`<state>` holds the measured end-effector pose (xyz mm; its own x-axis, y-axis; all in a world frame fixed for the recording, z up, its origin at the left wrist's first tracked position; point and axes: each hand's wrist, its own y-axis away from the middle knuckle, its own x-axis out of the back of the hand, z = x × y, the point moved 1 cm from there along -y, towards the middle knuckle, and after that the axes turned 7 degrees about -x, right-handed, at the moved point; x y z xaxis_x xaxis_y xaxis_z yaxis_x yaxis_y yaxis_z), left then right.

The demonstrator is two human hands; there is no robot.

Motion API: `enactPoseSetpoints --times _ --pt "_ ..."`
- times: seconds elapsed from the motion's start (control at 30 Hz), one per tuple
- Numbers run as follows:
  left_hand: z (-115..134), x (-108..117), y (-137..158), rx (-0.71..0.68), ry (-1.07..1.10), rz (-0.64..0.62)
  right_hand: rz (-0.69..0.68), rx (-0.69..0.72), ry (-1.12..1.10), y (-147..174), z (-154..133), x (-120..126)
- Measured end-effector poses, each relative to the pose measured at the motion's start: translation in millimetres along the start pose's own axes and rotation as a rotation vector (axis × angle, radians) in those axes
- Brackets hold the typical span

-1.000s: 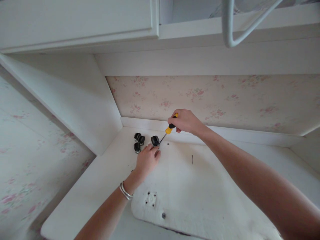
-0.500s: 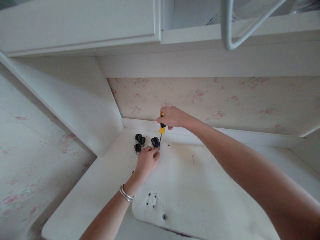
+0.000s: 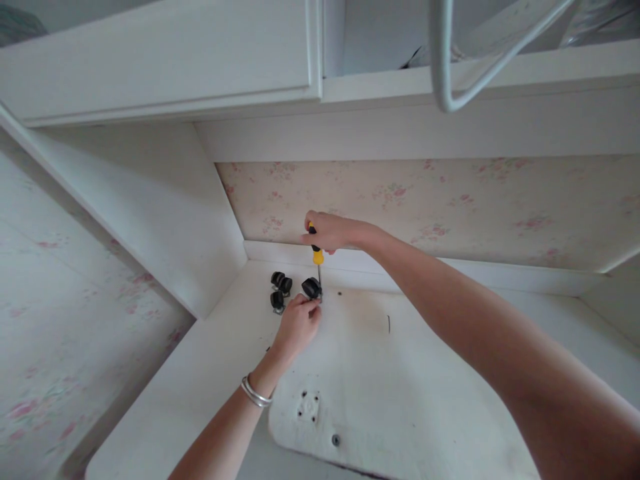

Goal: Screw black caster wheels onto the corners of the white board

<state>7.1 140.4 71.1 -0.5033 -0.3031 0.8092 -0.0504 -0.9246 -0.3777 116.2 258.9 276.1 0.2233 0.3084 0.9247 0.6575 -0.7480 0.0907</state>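
Observation:
My right hand (image 3: 336,231) is wrapped round the yellow and black handle of a screwdriver (image 3: 318,256). Its thin shaft points down, the tip meeting the metal plate beside a black caster wheel (image 3: 311,288). Low on that caster, the fingers of my left hand (image 3: 297,323) press together at its plate; they partly hide what they grip. This caster sits near the back corner of a white board (image 3: 425,373). Several more black casters (image 3: 277,300) lie loose in a cluster just to the left.
A white cabinet (image 3: 165,60) overhangs the work, and a pale bent rail (image 3: 443,73) hangs at upper right. Behind runs flowered wallpaper (image 3: 395,193). Bare screw holes (image 3: 309,407) and a round metal fitting (image 3: 336,440) mark the board's near left corner.
The screwdriver's handle has swung slightly left with my right hand and now stands tilted the other way. My left hand stays at the caster. The view has shifted a little.

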Motion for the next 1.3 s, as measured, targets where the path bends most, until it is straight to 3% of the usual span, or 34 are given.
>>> enactPoseSetpoints --times 0.17,0.33,0.53,0.7,0.87,1.0,1.17,1.3 --pt "-1 0 0 0.003 0.019 0.005 -0.031 -0.038 0.014 0 3 -1" --pt "1 2 -1 0.002 0.034 0.001 0.132 -0.089 0.187 5 3 -1" --pt "1 4 0 -0.004 0.037 0.001 -0.027 -0.086 0.191 10 -3 1" --pt "1 2 1 -0.009 0.029 0.008 0.099 -0.15 0.32 12 -5 6" --pt "2 3 1 -0.021 0.019 -0.001 -0.015 -0.134 0.316 13 -7 7" --pt "3 4 1 -0.014 0.021 -0.007 0.058 -0.167 0.376 15 -8 9" --pt "3 4 1 -0.004 0.042 -0.005 -0.047 -0.128 0.352 19 -6 11" --pt "2 4 0 -0.011 0.09 -0.008 0.021 -0.169 0.393 23 -3 15"
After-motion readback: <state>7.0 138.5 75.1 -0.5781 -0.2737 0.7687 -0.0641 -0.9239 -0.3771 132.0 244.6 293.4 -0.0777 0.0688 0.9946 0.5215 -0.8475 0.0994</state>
